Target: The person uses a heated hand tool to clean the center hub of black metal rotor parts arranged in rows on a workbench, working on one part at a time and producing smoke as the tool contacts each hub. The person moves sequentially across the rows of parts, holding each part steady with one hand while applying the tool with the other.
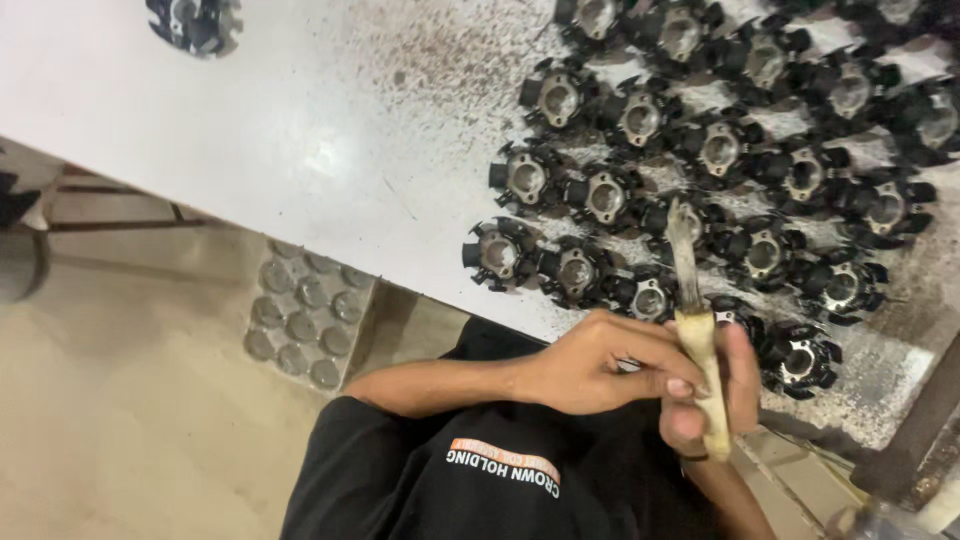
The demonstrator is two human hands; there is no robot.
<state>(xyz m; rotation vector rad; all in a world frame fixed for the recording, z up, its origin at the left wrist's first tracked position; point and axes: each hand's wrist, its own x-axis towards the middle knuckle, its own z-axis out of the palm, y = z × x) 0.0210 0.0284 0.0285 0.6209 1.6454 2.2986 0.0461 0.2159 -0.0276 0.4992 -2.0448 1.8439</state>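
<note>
Both hands, left hand [590, 365] and right hand [722, 385], have their fingers clenched around a light, stiff brush [695, 330], best gripped low on its pale handle.

Top-edge metal part [195, 22] cut off

A glossy white table [300, 120] stands over a beige floor [120, 420] in bright light.

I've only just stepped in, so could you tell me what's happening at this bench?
A person holds a worn brush upright in both hands: the left hand grips the handle, the right hand supports it behind. Its bristles point towards rows of black round metal parts lying on the white table.
</note>
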